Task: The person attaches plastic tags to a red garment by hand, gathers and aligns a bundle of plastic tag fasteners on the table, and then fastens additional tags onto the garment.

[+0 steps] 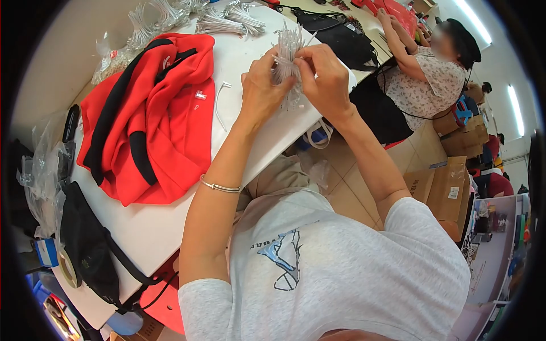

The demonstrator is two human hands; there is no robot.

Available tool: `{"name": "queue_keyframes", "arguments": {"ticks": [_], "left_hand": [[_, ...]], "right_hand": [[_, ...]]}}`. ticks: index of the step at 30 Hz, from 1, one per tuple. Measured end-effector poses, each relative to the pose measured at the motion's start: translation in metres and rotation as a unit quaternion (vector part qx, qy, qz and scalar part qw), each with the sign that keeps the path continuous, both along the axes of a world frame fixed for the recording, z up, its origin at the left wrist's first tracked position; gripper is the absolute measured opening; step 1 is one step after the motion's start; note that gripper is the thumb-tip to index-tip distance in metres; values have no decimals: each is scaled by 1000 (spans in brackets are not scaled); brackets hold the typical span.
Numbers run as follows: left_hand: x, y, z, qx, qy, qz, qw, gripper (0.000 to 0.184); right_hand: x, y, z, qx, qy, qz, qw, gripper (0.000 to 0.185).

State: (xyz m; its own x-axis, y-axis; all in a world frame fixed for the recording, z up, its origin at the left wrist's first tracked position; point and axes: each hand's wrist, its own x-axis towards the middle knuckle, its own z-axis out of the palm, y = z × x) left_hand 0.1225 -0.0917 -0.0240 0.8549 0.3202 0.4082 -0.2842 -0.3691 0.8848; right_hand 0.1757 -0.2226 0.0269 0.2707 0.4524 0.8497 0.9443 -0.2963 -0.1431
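Note:
A bundle of thin whitish wires (289, 42) stands upright between my hands over the white table. My left hand (263, 85) is closed around its left side, the thumb pressed against the strands. With thumb and fingertips together, my right hand (324, 79) pinches at the middle of the bundle from the right, where a pale band seems to go around it. The exact spot under the fingertips is hidden. A single whitish wire with a small connector end (220, 105) lies on the table to the left of my left forearm.
A red and black garment (153, 119) covers much of the white table (149, 230). More wire bundles (230, 20) lie at the far edge. A black bag (88, 244) sits near left. At right, a seated person (424, 74) works at another table; cardboard boxes (438, 190) stand on the floor.

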Motion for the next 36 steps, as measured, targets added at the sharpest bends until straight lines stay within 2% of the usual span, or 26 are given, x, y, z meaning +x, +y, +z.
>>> {"name": "queue_keyframes", "arguments": {"ticks": [4, 9, 11, 13, 15, 16, 18, 19, 21, 23, 26, 28, 30, 35, 36], "left_hand": [[3, -1, -2, 18, -38, 20, 999, 65], [3, 7, -7, -15, 12, -29, 999, 49], [1, 15, -1, -171, -26, -43, 984, 42], [-1, 20, 7, -322, -67, -53, 943, 35], [0, 26, 6, -324, -86, 7, 942, 30], [1, 29, 6, -308, -99, 11, 946, 30], [-4, 27, 6, -326, -55, 104, 938, 27], [-8, 23, 16, -329, -52, 107, 937, 26], [-22, 23, 34, -326, -54, 109, 938, 25], [-41, 21, 66, -336, -90, -9, 937, 24], [-94, 32, 130, -369, -119, -154, 909, 26], [-124, 38, 156, -268, -180, -189, 927, 27], [-146, 35, 188, -26, -229, -149, 961, 17], [-156, 35, 192, -95, -325, -184, 923, 19], [-159, 35, 195, -102, -352, -197, 909, 20]], "right_hand": [[2, 0, 3, 29, 12, 4, 999, 13], [4, -8, -11, 22, 104, 6, 994, 22], [-3, -12, -12, 76, 192, 44, 978, 29], [-10, -16, -11, 130, 275, 84, 949, 37], [-16, -23, -14, 105, 296, 20, 949, 49], [-13, -23, -18, 118, 286, 36, 950, 49], [-5, -17, -33, -2, 175, -62, 983, 47], [-1, -13, -33, 13, 170, -49, 984, 47], [8, -13, -33, -37, 251, -23, 967, 45], [16, -13, -32, -95, 331, -3, 939, 44], [20, -6, -10, -73, 366, 19, 928, 43], [38, 7, 15, -5, 469, 62, 881, 41], [67, 37, 41, 73, 438, 49, 895, 35], [181, 150, 78, 96, 360, -2, 928, 51], [196, 174, 81, 97, 356, 15, 929, 51]]}}
